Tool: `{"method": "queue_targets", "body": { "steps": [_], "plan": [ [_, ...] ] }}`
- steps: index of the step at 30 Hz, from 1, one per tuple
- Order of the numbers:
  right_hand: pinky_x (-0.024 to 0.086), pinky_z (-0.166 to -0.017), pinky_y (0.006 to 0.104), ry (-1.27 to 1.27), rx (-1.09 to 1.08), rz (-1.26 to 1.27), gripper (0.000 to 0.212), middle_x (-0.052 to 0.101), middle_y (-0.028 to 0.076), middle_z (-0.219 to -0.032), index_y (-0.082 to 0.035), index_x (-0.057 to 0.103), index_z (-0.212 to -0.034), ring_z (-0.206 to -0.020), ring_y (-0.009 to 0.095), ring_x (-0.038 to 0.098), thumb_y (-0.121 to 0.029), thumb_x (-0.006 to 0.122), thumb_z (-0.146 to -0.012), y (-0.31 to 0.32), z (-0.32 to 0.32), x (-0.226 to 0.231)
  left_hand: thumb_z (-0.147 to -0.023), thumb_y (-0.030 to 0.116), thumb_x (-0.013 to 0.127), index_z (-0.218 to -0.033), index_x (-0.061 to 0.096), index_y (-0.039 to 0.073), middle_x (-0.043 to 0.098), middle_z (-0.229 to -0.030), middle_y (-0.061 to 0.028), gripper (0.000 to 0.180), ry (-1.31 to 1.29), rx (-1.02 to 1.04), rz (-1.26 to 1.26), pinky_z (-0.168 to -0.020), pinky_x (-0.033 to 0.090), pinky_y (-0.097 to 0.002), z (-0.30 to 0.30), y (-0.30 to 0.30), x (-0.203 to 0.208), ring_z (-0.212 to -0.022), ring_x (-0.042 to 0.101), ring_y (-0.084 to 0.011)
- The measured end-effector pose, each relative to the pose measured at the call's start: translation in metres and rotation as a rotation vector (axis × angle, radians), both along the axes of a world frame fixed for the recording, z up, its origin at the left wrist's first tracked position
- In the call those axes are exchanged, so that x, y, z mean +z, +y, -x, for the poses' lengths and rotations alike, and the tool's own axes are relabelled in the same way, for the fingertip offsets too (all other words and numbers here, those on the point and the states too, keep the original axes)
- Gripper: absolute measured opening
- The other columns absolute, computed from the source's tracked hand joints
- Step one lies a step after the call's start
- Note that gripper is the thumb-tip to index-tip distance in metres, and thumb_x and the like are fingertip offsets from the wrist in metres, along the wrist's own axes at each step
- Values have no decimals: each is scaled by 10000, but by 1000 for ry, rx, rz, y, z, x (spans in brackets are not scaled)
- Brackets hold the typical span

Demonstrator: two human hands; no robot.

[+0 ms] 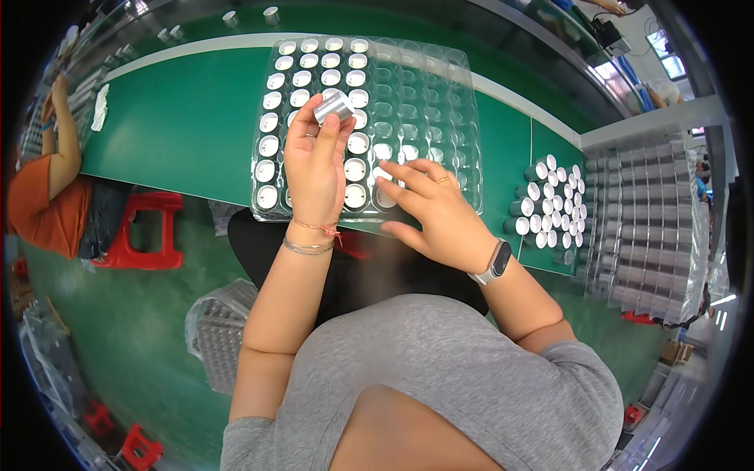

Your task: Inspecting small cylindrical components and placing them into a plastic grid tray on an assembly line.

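My left hand (pixel 316 169) is raised over the left half of a clear plastic tray (pixel 428 82), its thumb and fingers closed round a silver metal cylinder (pixel 335 108) that lies tilted in the grip. Several white-faced cylinders (pixel 267 145) fill the tray's left columns, and a few more sit in the near pockets of its right half. Over those near pockets, my right hand (pixel 440 212) hovers with fingers and thumb spread. Its fingertips are at a white-faced cylinder (pixel 383 174) and partly cover it; whether they touch it I cannot tell.
Loose cylinders (pixel 554 204) stand grouped on the green table (pixel 181 129) at the right, beside a tall stack of clear trays (pixel 640 228). To the left sits a co-worker in an orange top (pixel 47 200), near a red stool (pixel 149 228). A white cloth (pixel 100 107) lies at the table's left.
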State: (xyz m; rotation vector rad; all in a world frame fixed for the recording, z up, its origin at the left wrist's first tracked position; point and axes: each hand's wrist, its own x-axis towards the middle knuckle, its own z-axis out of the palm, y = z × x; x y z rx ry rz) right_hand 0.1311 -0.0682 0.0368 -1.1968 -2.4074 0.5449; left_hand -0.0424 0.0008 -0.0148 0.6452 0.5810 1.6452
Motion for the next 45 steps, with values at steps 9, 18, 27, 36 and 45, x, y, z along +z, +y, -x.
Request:
{"method": "queue_targets", "body": {
  "steps": [9,18,27,36,45],
  "plan": [
    [355,-1042,451,-9,-165,-195,623,439,122,-1428,-70,487,-1364,-1236,336,462,-342,693,-843,11,-6,-8,-894,2,646,-1252,524,-25,590,-1206,-124,379,149,-142,-28,-966,488,-328,-2,-6,6,-1082,597,-198],
    [485,-907,302,947,-104,333,352,526,99,-1248,-6,537,-1268,-1065,183,586,-9,598,-922,51,4,-12,-828,-22,711,-1278,558,-12,574,-1271,-130,476,319,-333,-142,-975,466,-326,0,-6,4,-1153,562,-207],
    [481,-849,358,195,-109,-85,346,607,116,-1107,-24,628,-1160,-1001,294,588,-79,680,-822,30,-1,-26,-894,83,664,-1299,501,-32,518,-1334,-140,452,179,-166,-46,-1056,372,-354,-1,-2,5,-1286,442,-224],
    [253,-1079,597,-186,-184,-175,649,394,92,-1490,-61,493,-1369,-1364,340,337,-424,644,-853,7,4,-24,-910,41,622,-1243,530,-33,552,-1279,-130,353,268,-162,-48,-1035,404,-334,-6,-1,1,-1228,493,-201],
    [160,-1117,632,-17,-269,-183,590,362,123,-1510,-42,464,-1386,-1433,358,251,-365,578,-906,0,-20,-16,-905,180,610,-1356,478,17,485,-1397,-158,498,1159,-97,-410,-1097,328,-432,-21,-15,10,-1308,444,-309]
  ]
}}
